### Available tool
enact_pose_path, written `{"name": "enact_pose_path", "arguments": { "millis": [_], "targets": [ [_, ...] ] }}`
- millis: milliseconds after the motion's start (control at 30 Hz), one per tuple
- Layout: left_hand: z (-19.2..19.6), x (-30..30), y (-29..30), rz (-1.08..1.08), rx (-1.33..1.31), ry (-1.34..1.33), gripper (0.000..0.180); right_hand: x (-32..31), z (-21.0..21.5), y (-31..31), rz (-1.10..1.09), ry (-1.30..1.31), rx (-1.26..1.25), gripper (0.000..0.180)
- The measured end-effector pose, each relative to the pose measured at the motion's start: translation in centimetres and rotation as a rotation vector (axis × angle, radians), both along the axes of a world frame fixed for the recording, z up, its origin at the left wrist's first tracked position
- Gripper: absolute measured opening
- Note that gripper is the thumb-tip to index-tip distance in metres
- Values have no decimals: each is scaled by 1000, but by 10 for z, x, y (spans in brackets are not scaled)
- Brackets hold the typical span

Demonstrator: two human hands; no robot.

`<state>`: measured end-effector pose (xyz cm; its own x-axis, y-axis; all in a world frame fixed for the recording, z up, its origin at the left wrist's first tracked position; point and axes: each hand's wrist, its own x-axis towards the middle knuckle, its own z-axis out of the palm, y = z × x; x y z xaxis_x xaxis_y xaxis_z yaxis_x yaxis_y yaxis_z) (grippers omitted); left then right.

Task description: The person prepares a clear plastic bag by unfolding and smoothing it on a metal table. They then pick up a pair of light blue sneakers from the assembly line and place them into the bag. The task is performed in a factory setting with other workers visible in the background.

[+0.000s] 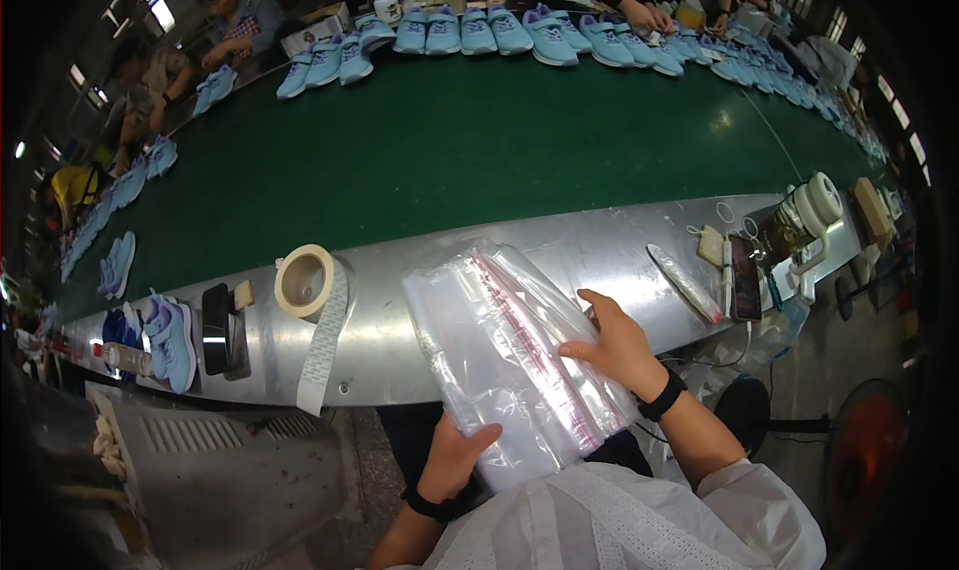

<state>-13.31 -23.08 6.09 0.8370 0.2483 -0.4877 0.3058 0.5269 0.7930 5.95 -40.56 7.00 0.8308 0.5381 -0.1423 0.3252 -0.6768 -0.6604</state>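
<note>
A stack of clear plastic bags (499, 360) with red-printed strips lies over the near edge of the metal ledge, in front of my body. My left hand (458, 458) grips its lower left edge, thumb on top and fingers hidden beneath. On the right side my right hand (621, 345) holds the stack, thumb on the upper face and the other fingers curled around its far side. To the left of the bags is a roll of tape (305, 282), its loose patterned end trailing toward the ledge's near edge.
Light-blue sneakers (549, 38) line the far side of the green conveyor belt (450, 150), where other people work. On the metal ledge (380, 350) are a phone (216, 328), a utility knife (684, 282), another phone (744, 278) and a bottle (804, 210). A fan (869, 450) stands lower right.
</note>
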Motion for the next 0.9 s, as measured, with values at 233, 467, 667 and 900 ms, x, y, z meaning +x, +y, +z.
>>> {"name": "enact_pose_path", "arguments": {
  "millis": [233, 467, 667, 900],
  "targets": [
    [2, 17, 7, -34, 62, -34, 45, 6, -4, -7, -73, 26, 75, 52],
    [8, 40, 32, -133, 128, 19, 44, 7, -21, -14, -204, 106, 147, 41],
    [21, 29, 36, 119, 1162, 7, 55, 3, -37, -2, -295, 331, 524, 40],
    [44, 46, 16, -293, 926, -128, 72, 0, -23, 5, -347, 739, 755, 31]
  ]
}}
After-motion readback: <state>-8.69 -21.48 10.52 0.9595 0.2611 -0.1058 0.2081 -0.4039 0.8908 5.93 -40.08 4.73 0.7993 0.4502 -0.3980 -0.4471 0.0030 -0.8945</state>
